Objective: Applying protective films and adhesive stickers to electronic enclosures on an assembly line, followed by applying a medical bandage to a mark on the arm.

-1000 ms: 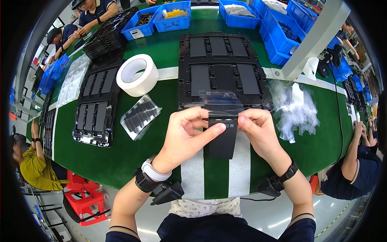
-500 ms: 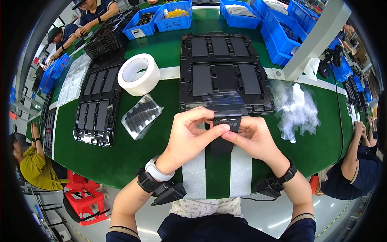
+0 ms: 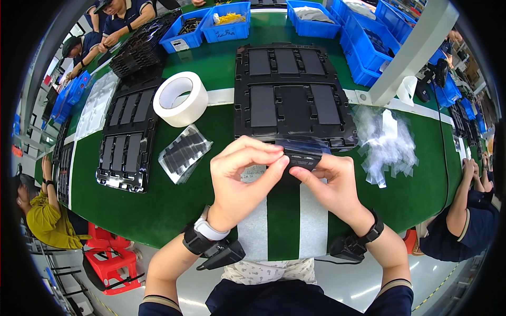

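Note:
A flat black rectangular part, which looks like a battery [image 3: 302, 161], is held up between my hands over the near side of the green table. Its narrow edge with small light marks faces me, and a clear film [image 3: 305, 143] lies along its far side. My left hand [image 3: 245, 176] pinches the left corner between thumb and forefinger. On the right end, my right hand [image 3: 336, 181] is closed, its thumb at the near edge and its fingers behind. Just beyond, a black tray [image 3: 287, 113] carries several similar flat black parts in its pockets.
A white tape roll [image 3: 181, 99] and a bag of dark strips [image 3: 185, 154] lie left, beside another loaded tray [image 3: 125, 137]. Crumpled clear film pieces [image 3: 387, 147] are heaped right, near a grey post [image 3: 414, 52]. Blue bins [image 3: 226, 22] line the back. Other people sit around.
The battery has tipped so its edge now faces me and its broad face is mostly out of sight. The film has folded down, and my left hand has shifted slightly left.

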The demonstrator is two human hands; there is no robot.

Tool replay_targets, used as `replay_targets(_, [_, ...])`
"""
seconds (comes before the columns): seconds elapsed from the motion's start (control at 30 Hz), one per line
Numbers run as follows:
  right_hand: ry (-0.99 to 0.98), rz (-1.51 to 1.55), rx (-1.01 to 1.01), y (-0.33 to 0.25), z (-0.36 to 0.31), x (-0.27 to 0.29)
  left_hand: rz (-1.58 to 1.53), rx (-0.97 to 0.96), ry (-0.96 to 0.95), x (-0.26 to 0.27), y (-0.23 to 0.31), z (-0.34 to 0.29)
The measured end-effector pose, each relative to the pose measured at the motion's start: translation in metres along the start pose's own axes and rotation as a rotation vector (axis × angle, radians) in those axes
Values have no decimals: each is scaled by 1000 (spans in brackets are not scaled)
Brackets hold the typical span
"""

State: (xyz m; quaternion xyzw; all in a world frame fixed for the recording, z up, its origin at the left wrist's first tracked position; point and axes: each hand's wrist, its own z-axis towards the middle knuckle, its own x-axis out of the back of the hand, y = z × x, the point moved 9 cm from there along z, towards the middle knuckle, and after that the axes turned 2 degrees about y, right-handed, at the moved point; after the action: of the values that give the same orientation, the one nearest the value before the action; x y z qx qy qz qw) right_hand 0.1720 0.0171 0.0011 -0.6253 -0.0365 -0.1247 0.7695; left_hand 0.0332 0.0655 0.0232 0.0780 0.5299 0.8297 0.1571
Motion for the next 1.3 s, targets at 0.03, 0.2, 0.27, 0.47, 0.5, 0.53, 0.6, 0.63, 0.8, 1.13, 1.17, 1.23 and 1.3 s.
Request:
replay_targets(0.03, [18, -88, 48, -4, 0, 1, 108, -113, 15, 0, 9, -2])
replay_targets(0.2, [39, 4, 92, -11, 1, 0, 164, -178, -9, -5, 20, -2])
replay_targets(0.27, [45, 64, 51, -5, 3, 2, 160, -176, -27, -5, 24, 1])
replay_targets(0.47, [-184, 327, -134, 6, 1, -14, -319, 342, -253, -9, -19, 3])
replay_targets(0.5, [-184, 327, -133, 6, 1, -15, -286, 307, -238, -9, -18, 3])
replay_targets(0.53, [-168, 353, -137, 6, 1, -15, -286, 307, -239, -11, -17, 3])
replay_targets(0.6, [-150, 380, -141, 9, 0, -14, -140, 189, -197, -8, -10, 5])
replay_targets(0.63, [-172, 312, -153, 12, -1, -15, -140, 188, -199, -8, -10, 4])
replay_targets(0.8, [-137, 229, -126, 17, 0, -15, -32, 185, -163, -8, -14, 6])
replay_targets(1.13, [105, 327, -113, 12, 6, 14, 88, 269, -278, -12, -23, 2])
replay_targets(1.17, [120, 295, -80, 10, 6, 17, 87, 268, -277, -12, -23, 2])
replay_targets(1.23, [208, 333, -43, 7, 5, 27, 233, 305, -257, -9, -28, 3])
replay_targets(1.3, [295, 427, -68, 13, 6, 38, 185, 294, -211, -5, -33, 5])
